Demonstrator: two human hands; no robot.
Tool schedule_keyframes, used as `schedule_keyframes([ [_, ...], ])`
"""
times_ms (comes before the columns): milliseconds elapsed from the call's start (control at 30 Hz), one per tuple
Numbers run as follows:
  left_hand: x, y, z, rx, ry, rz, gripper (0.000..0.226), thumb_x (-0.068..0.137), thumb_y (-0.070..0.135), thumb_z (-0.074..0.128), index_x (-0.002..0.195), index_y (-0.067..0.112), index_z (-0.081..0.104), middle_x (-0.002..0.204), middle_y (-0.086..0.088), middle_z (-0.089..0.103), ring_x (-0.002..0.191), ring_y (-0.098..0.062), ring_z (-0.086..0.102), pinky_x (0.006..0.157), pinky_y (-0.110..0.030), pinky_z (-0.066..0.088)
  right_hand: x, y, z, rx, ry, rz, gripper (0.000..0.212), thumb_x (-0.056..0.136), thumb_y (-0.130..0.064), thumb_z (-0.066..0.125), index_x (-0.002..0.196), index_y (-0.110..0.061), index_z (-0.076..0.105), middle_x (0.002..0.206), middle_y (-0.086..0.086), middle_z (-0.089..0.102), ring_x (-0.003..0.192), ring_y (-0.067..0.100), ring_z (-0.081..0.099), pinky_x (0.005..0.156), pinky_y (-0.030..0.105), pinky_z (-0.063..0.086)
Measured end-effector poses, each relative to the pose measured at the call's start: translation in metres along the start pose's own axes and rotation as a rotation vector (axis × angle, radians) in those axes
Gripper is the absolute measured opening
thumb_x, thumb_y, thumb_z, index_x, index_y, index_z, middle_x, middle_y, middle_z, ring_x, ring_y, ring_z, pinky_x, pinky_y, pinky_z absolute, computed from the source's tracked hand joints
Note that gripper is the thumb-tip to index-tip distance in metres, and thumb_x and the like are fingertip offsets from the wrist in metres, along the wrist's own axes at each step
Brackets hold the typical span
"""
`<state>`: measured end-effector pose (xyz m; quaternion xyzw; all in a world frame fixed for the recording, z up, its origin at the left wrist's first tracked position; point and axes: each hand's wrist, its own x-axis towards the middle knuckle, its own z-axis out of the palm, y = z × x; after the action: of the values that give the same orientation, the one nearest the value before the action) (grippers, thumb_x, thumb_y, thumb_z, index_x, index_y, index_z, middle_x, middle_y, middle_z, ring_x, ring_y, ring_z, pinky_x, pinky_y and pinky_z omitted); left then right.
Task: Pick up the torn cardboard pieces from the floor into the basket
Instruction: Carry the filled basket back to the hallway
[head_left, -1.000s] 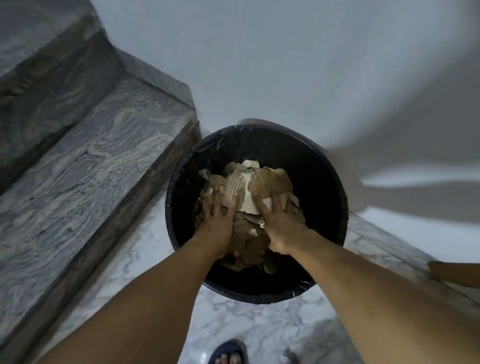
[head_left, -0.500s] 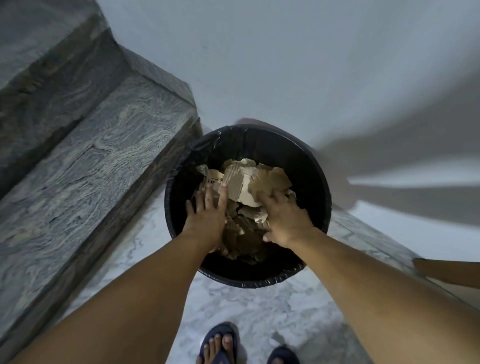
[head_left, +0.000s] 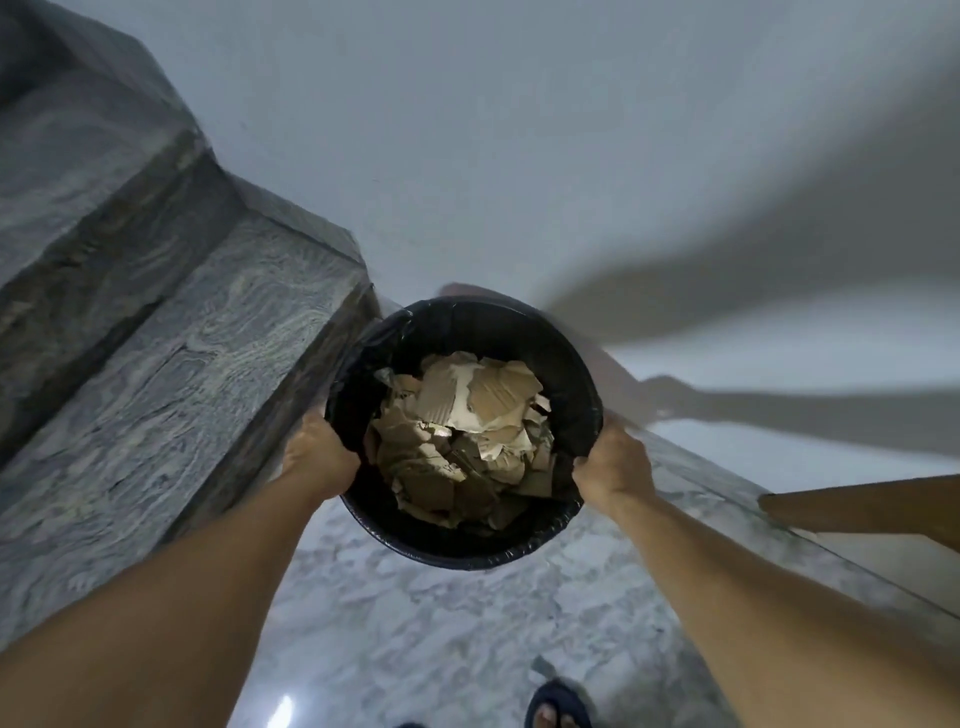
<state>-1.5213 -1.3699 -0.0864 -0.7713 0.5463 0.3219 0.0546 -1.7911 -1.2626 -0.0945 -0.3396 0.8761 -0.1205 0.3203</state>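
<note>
- A person's left hand grips the rim of a round black plastic-lined basket at 9 o'clock, fingers curled over the edge.
- The right hand clasps the same rim at 3 o'clock.
- Torn brown cardboard pieces lie heaped inside the basket, filling it.
- The basket sits over a white marble floor, beside a grey veined stone step at 9 o'clock.
- A dark blue sandal shows at 6 o'clock.
</note>
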Motion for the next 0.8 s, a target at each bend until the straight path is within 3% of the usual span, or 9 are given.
schedule_keyframes([
  [200,-0.021,-0.006,-0.018,0.013,-0.08,0.1,0.048,0.081,0.011,0.063,0.126,0.007,0.047,0.102,-0.017,0.056,0.085,-0.034,0.055,0.063,-0.035,0.044,-0.039,0.003,-0.024,0.021,-0.016,0.131,0.041,0.084,-0.007,0.063,0.123,-0.008,0.049,0.114,0.018,0.063,0.105,0.038,0.06,0.081,0.035,0.048],
  [333,-0.054,-0.01,-0.036,-0.038,-0.111,0.13,0.037,0.076,0.01,0.067,0.111,0.007,0.053,0.103,-0.019,0.059,0.088,-0.034,0.057,0.065,-0.036,0.047,-0.08,0.007,-0.048,0.072,0.001,0.174,0.043,0.08,-0.01,0.065,0.121,-0.015,0.054,0.109,0.014,0.066,0.102,0.036,0.062,0.082,0.035,0.051],
  [467,-0.091,-0.011,-0.065,-0.174,-0.246,0.062,0.028,0.078,-0.003,0.066,0.104,-0.002,0.055,0.096,-0.023,0.058,0.082,-0.033,0.059,0.068,-0.043,0.052,-0.132,0.017,-0.084,0.358,0.026,0.364,0.019,0.076,-0.003,0.074,0.09,-0.014,0.066,0.094,0.011,0.07,0.09,0.03,0.067,0.08,0.037,0.059],
  [600,-0.127,-0.006,-0.1,-0.329,-0.446,0.044,0.022,0.084,-0.011,0.06,0.104,-0.002,0.063,0.092,-0.018,0.063,0.073,-0.026,0.057,0.06,-0.034,0.049,-0.18,0.025,-0.118,0.687,-0.005,0.484,0.016,0.082,0.003,0.072,0.092,-0.008,0.065,0.097,0.009,0.069,0.091,0.024,0.065,0.064,0.034,0.058],
  [733,-0.171,0.007,-0.132,-0.396,-0.616,0.048,0.023,0.085,-0.019,0.053,0.092,0.002,0.061,0.089,-0.013,0.063,0.076,-0.023,0.055,0.056,-0.033,0.043,-0.226,0.044,-0.148,0.899,-0.009,0.542,0.023,0.082,0.004,0.071,0.103,-0.004,0.066,0.108,0.013,0.071,0.101,0.028,0.067,0.088,0.044,0.056],
  [800,-0.188,0.011,-0.14,-0.404,-0.694,0.021,0.025,0.086,-0.019,0.05,0.087,0.004,0.06,0.091,-0.012,0.063,0.08,-0.023,0.056,0.056,-0.033,0.045,-0.251,0.053,-0.161,1.034,0.004,0.573,0.017,0.084,0.007,0.067,0.1,-0.001,0.067,0.106,0.015,0.071,0.1,0.027,0.067,0.092,0.041,0.053],
])
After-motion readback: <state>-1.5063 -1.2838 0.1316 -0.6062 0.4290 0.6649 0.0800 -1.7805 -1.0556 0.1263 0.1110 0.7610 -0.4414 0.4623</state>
